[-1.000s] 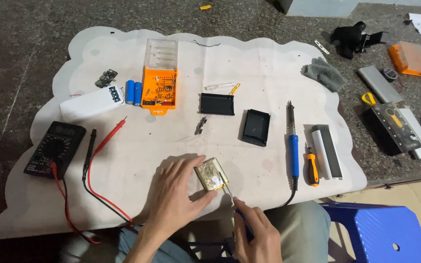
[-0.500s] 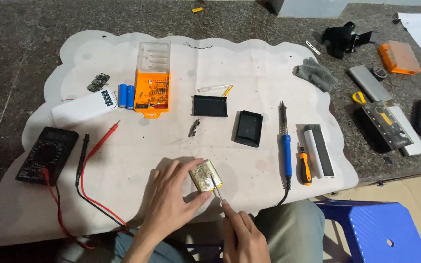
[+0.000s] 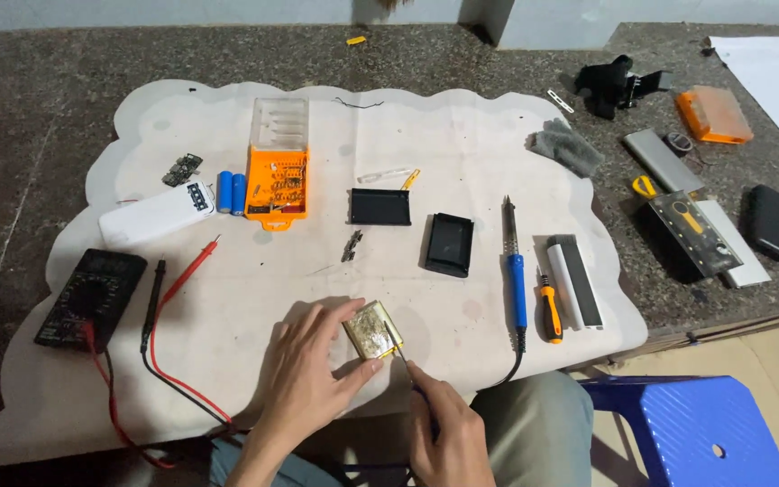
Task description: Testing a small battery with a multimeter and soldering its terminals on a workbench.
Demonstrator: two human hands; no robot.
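Observation:
My left hand (image 3: 304,379) grips a small flat pouch battery (image 3: 373,330) wrapped in yellowish foil, tilted on edge on the white mat (image 3: 462,135). My right hand (image 3: 448,433) holds a thin dark tool (image 3: 400,347) whose tip touches the battery's right edge. Both hands are at the mat's near edge, above my lap.
On the mat: a multimeter (image 3: 90,298) with red and black probes at left, a white power bank case (image 3: 155,212), two blue cells (image 3: 232,191), an orange bit case (image 3: 277,176), two black covers (image 3: 449,243), a blue soldering iron (image 3: 516,271), an orange screwdriver (image 3: 550,311). A blue stool (image 3: 696,433) stands at right.
The view has shifted slightly. My hands stay on the battery, and the tool tip in my right hand has moved along the battery's right edge.

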